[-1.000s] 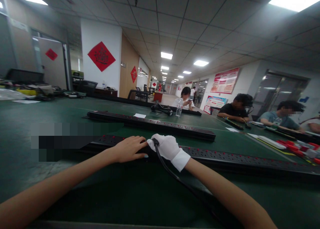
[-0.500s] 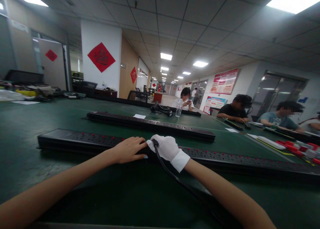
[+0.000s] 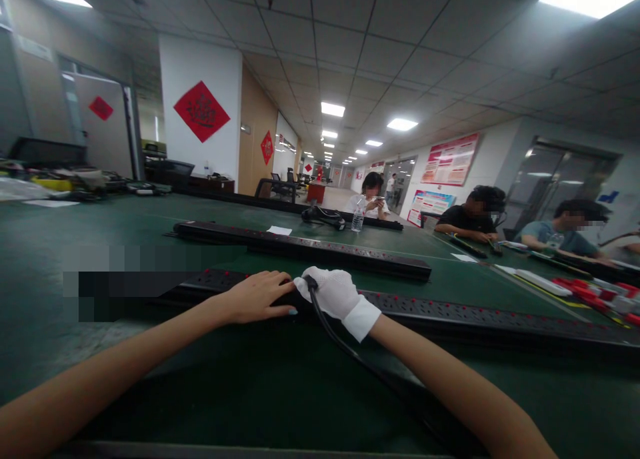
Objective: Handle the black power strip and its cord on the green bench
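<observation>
A long black power strip (image 3: 450,313) with red dots along its sockets lies crosswise in front of me. My bare left hand (image 3: 260,297) is over its middle, fingers across the top and thumb down the near side, gripping it. Just to the right, my right hand (image 3: 333,293) in a white glove is closed around a black plug (image 3: 311,283) at the strip. From the plug a black cable (image 3: 345,347) runs down toward the table's near edge. The glove hides the plug's front, so I cannot tell whether it sits in a socket.
Behind lies a second power strip (image 3: 320,247), with a paper slip (image 3: 279,231), a coiled black cable (image 3: 323,217) and a water bottle (image 3: 357,216) beyond. Red and white parts (image 3: 595,295) are at right. Several people sit around the green table (image 3: 240,392).
Both hands stay in place on the strip and plug. The view has shifted very slightly; a blocky blur now covers the strip's left end.
</observation>
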A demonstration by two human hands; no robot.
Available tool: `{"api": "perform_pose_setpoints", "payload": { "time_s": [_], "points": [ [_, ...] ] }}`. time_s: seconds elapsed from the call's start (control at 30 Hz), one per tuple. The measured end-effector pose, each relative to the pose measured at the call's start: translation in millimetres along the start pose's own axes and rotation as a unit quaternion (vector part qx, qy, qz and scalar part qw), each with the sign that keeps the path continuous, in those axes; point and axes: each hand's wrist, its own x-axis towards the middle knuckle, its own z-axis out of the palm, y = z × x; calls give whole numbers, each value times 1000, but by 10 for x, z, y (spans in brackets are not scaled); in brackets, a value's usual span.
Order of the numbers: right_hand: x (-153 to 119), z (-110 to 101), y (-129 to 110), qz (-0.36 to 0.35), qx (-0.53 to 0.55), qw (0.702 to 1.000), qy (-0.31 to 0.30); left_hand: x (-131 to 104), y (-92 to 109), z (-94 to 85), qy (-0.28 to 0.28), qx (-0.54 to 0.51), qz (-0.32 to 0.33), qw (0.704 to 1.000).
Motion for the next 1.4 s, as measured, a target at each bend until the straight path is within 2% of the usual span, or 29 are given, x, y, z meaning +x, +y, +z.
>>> {"api": "perform_pose_setpoints", "payload": {
  "time_s": [0.3, 0.83, 1.17, 1.4],
  "points": [
    [0, 4, -7, 1, 4, 1000, 0, -1, 27, -43, -6, 11, 7, 1000],
    [7, 15, -17, 8, 2, 1000, -1, 24, 17, 56, 22, 76, 16, 997],
    [0, -60, -58, 23, 2, 999, -27, 17, 26, 68, 38, 106, 21, 993],
    [1, -17, -24, 4, 1, 1000, -6, 20, 17, 84, 42, 89, 21, 995]
  ]
}}
